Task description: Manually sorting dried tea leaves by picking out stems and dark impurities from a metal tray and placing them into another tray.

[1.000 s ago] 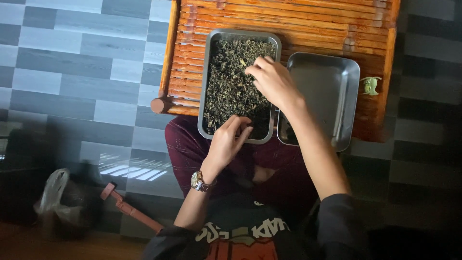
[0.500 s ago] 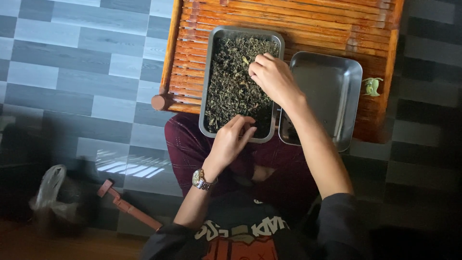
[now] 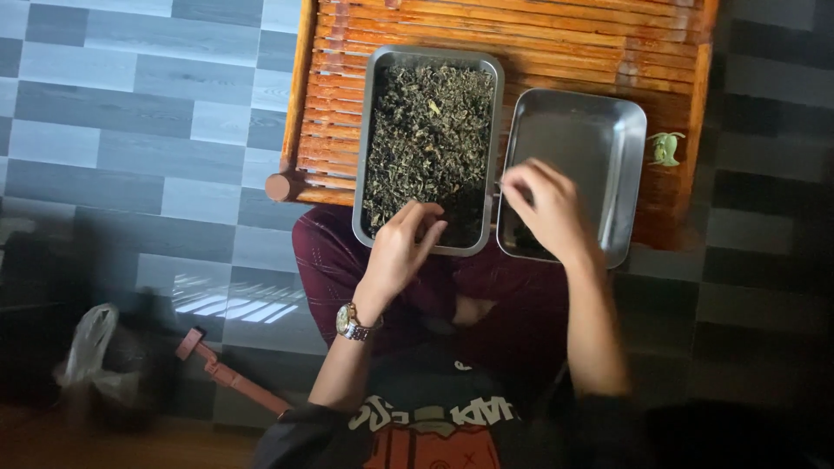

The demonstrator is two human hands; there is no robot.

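Two metal trays sit side by side on a slatted wooden table, their long axes running near to far. The left tray is full of dark dried leaves; the right tray is nearly bare. Our left hand pinches leaves at the left tray's near end. Our right hand hovers over the right tray's near-left corner, fingers curled; we cannot tell whether its grip holds anything.
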